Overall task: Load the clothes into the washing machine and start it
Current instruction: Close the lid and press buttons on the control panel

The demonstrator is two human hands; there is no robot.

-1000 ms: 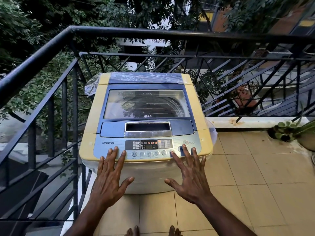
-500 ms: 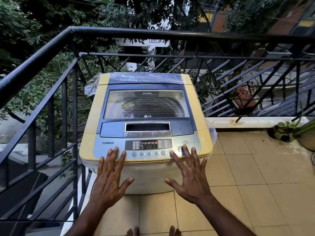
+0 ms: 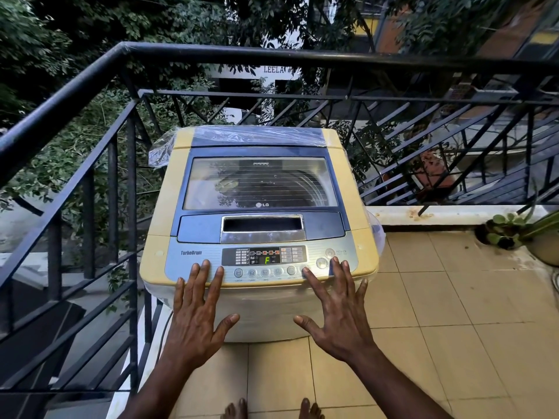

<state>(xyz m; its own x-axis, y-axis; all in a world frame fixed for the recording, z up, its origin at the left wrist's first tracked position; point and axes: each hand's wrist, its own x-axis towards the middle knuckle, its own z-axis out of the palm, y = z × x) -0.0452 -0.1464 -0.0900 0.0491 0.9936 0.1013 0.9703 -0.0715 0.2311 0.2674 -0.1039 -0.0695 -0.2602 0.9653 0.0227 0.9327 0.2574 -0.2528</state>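
Note:
A yellow and blue top-loading washing machine [image 3: 163, 207] stands in the balcony corner, its glass lid [image 3: 260, 184] closed. Dark shapes show in the drum through the glass; I cannot tell what they are. The control panel [image 3: 264, 256] is lit and shows a green "F". My left hand [image 3: 196, 316] is spread flat, fingertips resting on the panel's front left edge. My right hand [image 3: 338, 309] is also spread, fingers straight, with its fingertips at the buttons on the panel's right side. No loose clothes are in sight.
A black metal railing [image 3: 90, 164] runs along the left and behind the machine. Clear plastic wrap [image 3: 160, 149] hangs off the machine's back and sides. A potted plant [image 3: 508, 229] sits at the right on the tiled floor [image 3: 438, 313]. My bare toes [image 3: 236, 409] show at the bottom.
The panel display now shows a lit green "F". Both hands stay spread on the front of the panel, almost unmoved.

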